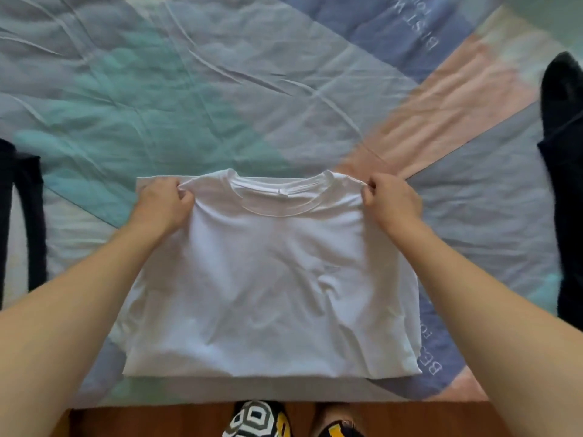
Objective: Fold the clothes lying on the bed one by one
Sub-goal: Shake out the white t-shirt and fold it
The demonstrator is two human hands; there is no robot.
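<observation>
A white T-shirt lay flat on the bed, collar away from the person, hem at the near edge. The left hand and right hand each pinched a shoulder corner in curled fingers, level with the collar. The shirt's length ran from the hands toward the person, so a fold would likely bring the shoulders down to the hem.
</observation>
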